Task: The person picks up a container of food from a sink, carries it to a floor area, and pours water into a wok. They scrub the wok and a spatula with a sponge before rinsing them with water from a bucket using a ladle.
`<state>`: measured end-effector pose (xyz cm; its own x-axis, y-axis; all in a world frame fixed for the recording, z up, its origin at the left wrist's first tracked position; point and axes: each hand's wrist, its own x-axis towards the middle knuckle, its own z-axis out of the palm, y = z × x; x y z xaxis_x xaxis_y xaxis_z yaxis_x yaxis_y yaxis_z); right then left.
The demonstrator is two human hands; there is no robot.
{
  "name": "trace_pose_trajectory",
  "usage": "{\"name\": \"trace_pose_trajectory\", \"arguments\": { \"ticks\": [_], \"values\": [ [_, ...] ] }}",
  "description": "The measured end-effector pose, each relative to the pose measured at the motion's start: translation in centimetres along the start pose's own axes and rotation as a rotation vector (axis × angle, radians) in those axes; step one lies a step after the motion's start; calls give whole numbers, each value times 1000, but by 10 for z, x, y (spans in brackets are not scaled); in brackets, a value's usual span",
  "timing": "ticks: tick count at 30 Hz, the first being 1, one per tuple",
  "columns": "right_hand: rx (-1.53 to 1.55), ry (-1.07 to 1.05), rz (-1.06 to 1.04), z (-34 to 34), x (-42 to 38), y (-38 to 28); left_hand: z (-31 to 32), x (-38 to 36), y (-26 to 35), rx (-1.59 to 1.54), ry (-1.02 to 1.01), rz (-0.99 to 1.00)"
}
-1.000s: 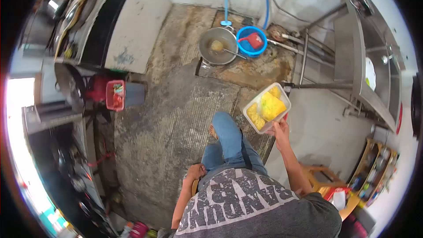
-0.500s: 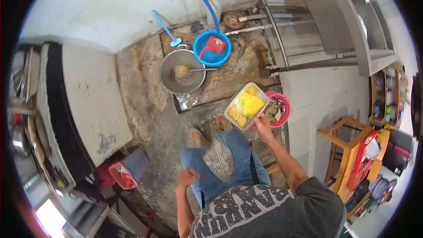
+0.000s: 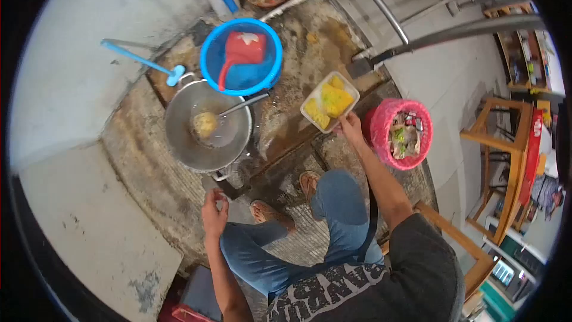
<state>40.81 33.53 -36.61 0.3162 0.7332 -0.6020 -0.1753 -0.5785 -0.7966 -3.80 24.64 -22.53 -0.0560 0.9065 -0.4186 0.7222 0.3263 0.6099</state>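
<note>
My right hand [image 3: 350, 127] grips the lower right rim of a clear plastic container [image 3: 310, 118], held tilted above the wet floor. Inside the container are bright yellow pieces [image 3: 337, 101] whose kind I cannot make out. Just below the near handle of a large metal wok [image 3: 179, 149], my left hand [image 3: 215, 211] hovers, fingers loosely bent and nothing in them. In the wok lie a yellowish lump [image 3: 204, 124] and a long-handled utensil [image 3: 244, 105] whose handle rests over the rim; some water shows at the bottom.
A blue basin [image 3: 205, 62] holding a red dipper [image 3: 245, 50] stands beyond the wok. A blue-handled tool [image 3: 143, 61] leans at the wall. To the right is a pink-lined bin [image 3: 381, 128] with scraps. Wooden stools [image 3: 500, 120] stand farther right.
The view has come lower and closer to the floor. The container has moved away from above the pink bin, toward the floor's middle. My left hand has reached forward from my thigh toward the wok.
</note>
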Motion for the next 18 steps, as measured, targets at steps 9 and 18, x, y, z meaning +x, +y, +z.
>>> {"name": "trace_pose_trajectory", "arguments": {
  "ticks": [9,18],
  "values": [
    [-109,-59,-23,-56,-25,37,77,130,-45,-133,246,349],
    [-214,-103,66,-117,-101,82,81,143,-30,-130,351,382]
  ]
}}
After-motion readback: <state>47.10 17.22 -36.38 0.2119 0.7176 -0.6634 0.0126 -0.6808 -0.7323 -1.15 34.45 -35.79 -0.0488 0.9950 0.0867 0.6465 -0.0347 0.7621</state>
